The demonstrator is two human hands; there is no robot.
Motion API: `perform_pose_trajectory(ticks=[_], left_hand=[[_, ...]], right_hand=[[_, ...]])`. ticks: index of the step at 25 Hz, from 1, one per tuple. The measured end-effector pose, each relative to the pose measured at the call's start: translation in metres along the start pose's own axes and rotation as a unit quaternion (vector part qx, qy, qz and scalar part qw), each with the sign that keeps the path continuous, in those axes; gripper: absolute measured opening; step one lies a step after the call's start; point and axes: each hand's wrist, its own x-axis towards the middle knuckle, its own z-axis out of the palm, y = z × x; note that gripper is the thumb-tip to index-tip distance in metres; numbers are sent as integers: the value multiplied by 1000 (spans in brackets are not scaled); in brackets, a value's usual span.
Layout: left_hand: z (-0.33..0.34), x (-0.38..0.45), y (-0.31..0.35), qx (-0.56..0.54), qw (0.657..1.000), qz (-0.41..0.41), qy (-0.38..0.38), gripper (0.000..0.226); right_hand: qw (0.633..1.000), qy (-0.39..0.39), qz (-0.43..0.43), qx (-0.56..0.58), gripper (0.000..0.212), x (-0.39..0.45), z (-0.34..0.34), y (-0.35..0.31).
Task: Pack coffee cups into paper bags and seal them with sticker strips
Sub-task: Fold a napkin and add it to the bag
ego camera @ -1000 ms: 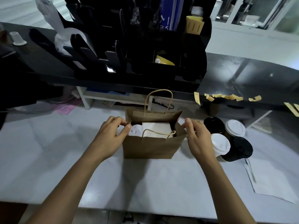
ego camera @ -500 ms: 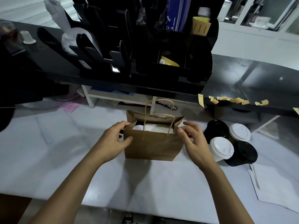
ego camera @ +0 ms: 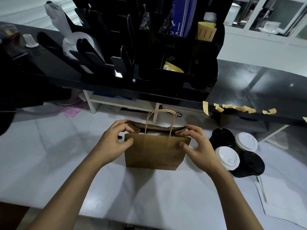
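A brown paper bag (ego camera: pixel 154 151) with twisted paper handles stands upright on the white table. My left hand (ego camera: pixel 113 140) pinches the bag's left top corner between thumb and fingers. My right hand (ego camera: pixel 197 143) pinches the right top corner the same way. The bag's mouth is pressed almost flat, with only a sliver of white showing inside. To the right stand several coffee cups, two with white lids (ego camera: pixel 227 157) and two with black lids (ego camera: pixel 253 164). Yellow sticker strips (ego camera: pixel 237 107) hang along the edge of the black counter.
A black counter (ego camera: pixel 249 83) carries a tall black organiser (ego camera: pixel 149 60) behind the bag. White paper sheets (ego camera: pixel 282 200) lie at the right front of the table (ego camera: pixel 49 155). A white shelf frame (ego camera: pixel 119 103) sits under the counter.
Both hands moved from the bag's sides up to its top corners and drew the front and back edges together, so the open mouth has narrowed to a slit and the handles stand up.
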Motion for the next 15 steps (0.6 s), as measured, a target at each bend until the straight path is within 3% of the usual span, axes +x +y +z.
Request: perform_pose_trajectory(ticks=[5, 10, 15], left_hand=[[4, 4, -4, -18, 998, -21, 48, 32], [8, 8, -4, -24, 998, -38, 42, 54], [10, 9, 1, -1, 1000, 2, -1, 26]], right_hand=[[999, 40, -4, -12, 11, 7, 0, 7], [998, 60, -3, -8, 12, 8, 1, 9], [996, 85, -14, -10, 16, 7, 1, 13]])
